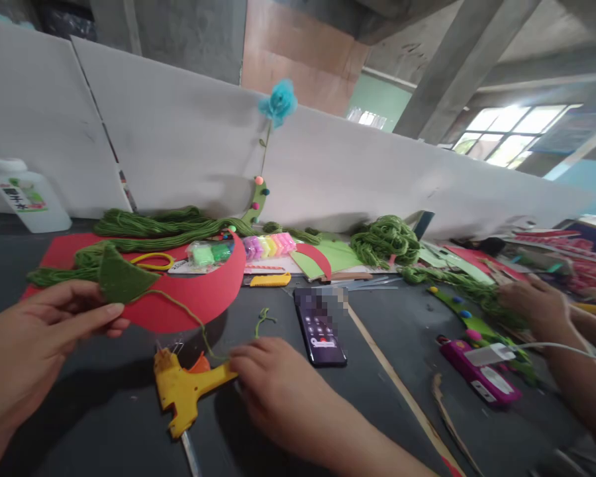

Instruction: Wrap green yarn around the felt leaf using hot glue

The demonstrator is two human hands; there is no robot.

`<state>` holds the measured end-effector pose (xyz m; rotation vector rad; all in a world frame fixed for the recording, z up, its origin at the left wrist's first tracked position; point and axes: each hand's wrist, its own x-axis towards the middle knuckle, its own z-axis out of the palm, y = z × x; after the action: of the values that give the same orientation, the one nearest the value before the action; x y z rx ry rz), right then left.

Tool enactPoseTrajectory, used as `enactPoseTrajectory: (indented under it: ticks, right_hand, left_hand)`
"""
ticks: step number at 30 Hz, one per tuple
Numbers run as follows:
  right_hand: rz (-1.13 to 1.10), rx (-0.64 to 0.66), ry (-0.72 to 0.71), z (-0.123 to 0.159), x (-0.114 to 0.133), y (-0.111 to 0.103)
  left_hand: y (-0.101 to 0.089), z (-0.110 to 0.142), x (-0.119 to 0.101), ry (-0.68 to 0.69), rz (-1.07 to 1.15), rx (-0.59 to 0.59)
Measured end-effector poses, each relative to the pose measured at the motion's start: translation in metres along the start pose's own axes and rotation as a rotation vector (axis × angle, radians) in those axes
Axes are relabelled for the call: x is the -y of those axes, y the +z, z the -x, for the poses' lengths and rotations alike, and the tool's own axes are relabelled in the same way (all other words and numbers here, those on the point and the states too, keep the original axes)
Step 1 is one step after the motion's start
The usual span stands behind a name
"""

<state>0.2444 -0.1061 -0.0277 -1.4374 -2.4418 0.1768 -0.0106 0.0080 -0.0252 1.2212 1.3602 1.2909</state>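
Note:
My left hand (pixel 64 331) pinches a dark green, leaf-shaped felt piece (pixel 126 277) between thumb and fingers. From that piece a thin green yarn strand (pixel 181 303) droops across to my right hand (pixel 283 391), whose curled fingers close on it; the fingertips are partly hidden. Just left of those fingers lies a yellow hot glue gun (pixel 179 387) with an orange trigger, its handle end against or right beside the hand. A clear glue stick (pixel 191 454) sticks out of its rear. Behind my left hand is a red crescent-shaped sheet (pixel 189 305).
A phone (pixel 322 331) and a yellow utility knife (pixel 268 281) lie ahead. Green yarn bundles (pixel 385 240) and a white bottle (pixel 30 195) line the back panel. At right, another person's hand (pixel 539 305) works near a purple power strip (pixel 481 374) with a white cable.

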Motion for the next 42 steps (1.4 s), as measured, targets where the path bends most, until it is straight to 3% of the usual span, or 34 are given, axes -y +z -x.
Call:
enactPoseTrajectory:
  ticks: [1, 4, 8, 11, 14, 19, 22, 25, 28, 33, 38, 42]
  right_hand:
    - [0.069, 0.044, -0.078, -0.008, 0.01, 0.006]
    - [0.202, 0.107, -0.214, -0.03, 0.03, 0.026]
    - [0.305, 0.167, -0.104, -0.048, 0.04, 0.048]
    - [0.296, 0.196, -0.079, -0.052, 0.038, 0.053]
    - [0.17, 0.225, -0.14, -0.049, 0.033, 0.04]
    - [-0.48, 0.438, -0.204, -0.042, 0.024, -0.008]
    - [-0.672, 0.322, -0.134, -0.041, 0.021, -0.032]
    - [-0.792, 0.06, -0.005, -0.038, 0.017, -0.042]
    - [-0.806, -0.104, 0.08, -0.035, 0.009, -0.038]
    - [-0.552, -0.454, 0.141, -0.039, 0.005, -0.016]
    - [-0.518, -0.493, 0.139, -0.05, 0.02, -0.008]
    - [-0.573, -0.481, 0.083, -0.051, 0.029, -0.003]
  left_hand:
    - [0.001, 0.002, -0.005, -0.024, 0.062, 0.036]
    - [0.0, 0.003, -0.011, -0.029, 0.127, -0.004]
    - [-0.002, -0.001, -0.008, 0.027, 0.193, -0.103]
    - [0.0, -0.002, -0.006, 0.076, 0.241, -0.14]
    - [0.001, -0.001, -0.008, 0.098, 0.263, -0.166]
    - [0.005, -0.001, -0.012, -0.006, 0.305, -0.083]
    - [0.007, 0.0, -0.01, -0.02, 0.285, -0.024]
    - [0.009, 0.006, -0.01, -0.046, 0.258, 0.064]
    - [0.011, 0.014, -0.014, -0.057, 0.237, 0.147]
    - [0.019, 0.028, -0.018, -0.08, 0.254, 0.259]
    - [0.034, 0.041, -0.015, -0.114, 0.261, 0.334]
    - [0.038, 0.042, -0.011, -0.099, 0.273, 0.309]
